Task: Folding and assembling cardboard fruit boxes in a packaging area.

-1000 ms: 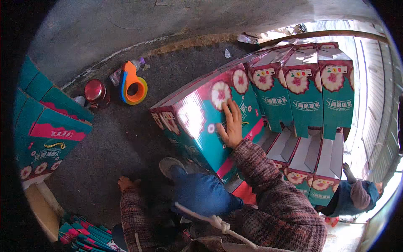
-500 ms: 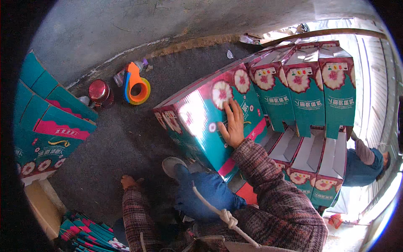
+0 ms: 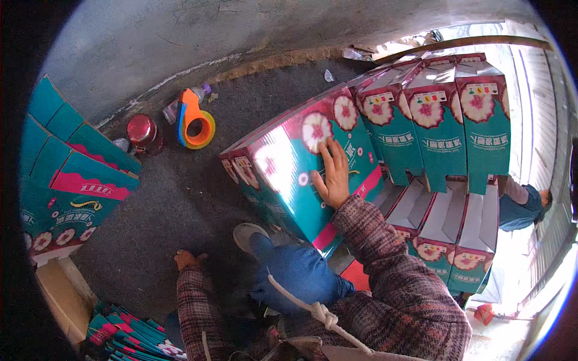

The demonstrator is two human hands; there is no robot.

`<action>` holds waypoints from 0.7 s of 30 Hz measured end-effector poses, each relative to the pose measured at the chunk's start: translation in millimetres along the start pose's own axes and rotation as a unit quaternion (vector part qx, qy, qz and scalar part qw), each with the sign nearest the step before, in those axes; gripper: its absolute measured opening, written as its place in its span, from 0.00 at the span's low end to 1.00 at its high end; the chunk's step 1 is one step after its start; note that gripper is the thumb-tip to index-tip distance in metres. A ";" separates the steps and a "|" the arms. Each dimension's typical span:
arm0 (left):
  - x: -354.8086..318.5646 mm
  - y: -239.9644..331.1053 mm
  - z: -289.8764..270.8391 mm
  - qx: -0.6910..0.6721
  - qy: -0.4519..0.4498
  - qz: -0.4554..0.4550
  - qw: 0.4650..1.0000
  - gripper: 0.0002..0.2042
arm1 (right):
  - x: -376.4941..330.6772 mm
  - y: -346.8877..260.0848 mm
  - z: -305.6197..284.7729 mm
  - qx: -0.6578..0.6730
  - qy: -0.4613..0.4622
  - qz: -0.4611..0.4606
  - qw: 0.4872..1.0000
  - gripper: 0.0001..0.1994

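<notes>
My right hand (image 3: 334,176) lies flat with spread fingers on the broad side of a teal and maroon cardboard box (image 3: 328,207). The box has pink bands and pictures of round white slices, and it stands tilted beside a row of like boxes. My left hand (image 3: 190,259) hangs low over the dark floor, left of my knee. Its thumb stands apart from the fingers, and nothing shows in it. An orange tape dispenser (image 3: 191,107) with a yellow-rimmed roll lies on the floor beyond.
Several open-ended boxes (image 3: 445,129) stand stacked at the right. Teal cartons (image 3: 90,174) rest at the left, above a pile of flat cardboard pieces (image 3: 135,337). A red-lidded jar (image 3: 143,132) and a plastic bottle (image 3: 171,111) sit near the wall. Another person (image 3: 521,204) is at the far right.
The person at the far right has shifted upward in the picture. The view has tilted slightly. Both my hands keep their places, the right one still on the box.
</notes>
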State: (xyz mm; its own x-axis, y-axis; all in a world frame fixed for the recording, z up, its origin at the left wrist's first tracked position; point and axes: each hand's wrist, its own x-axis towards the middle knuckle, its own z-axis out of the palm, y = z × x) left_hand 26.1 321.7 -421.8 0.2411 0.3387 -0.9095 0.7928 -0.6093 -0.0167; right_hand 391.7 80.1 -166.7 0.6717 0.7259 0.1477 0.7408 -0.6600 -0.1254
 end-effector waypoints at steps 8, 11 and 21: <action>3.8 -3.0 13.6 0.018 0.071 -0.045 0.996 0.48 | -0.4 1.1 1.3 0.010 0.011 -0.005 1.000 0.33; 22.0 -26.4 23.6 -0.028 0.031 -0.038 0.998 0.50 | 2.4 -7.2 2.7 0.021 0.023 -0.008 0.999 0.33; -6.1 -7.0 6.5 -0.123 0.055 -0.072 0.988 0.59 | -2.8 -1.6 5.1 0.011 0.033 -0.021 0.999 0.32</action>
State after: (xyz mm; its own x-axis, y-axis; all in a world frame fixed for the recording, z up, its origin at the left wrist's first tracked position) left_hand 15.4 319.3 -418.9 0.1644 0.4930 -0.8544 0.9321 -0.3609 -0.0290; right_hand 388.6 80.1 -171.9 0.6390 0.7380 0.2169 0.7685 -0.6243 -0.1400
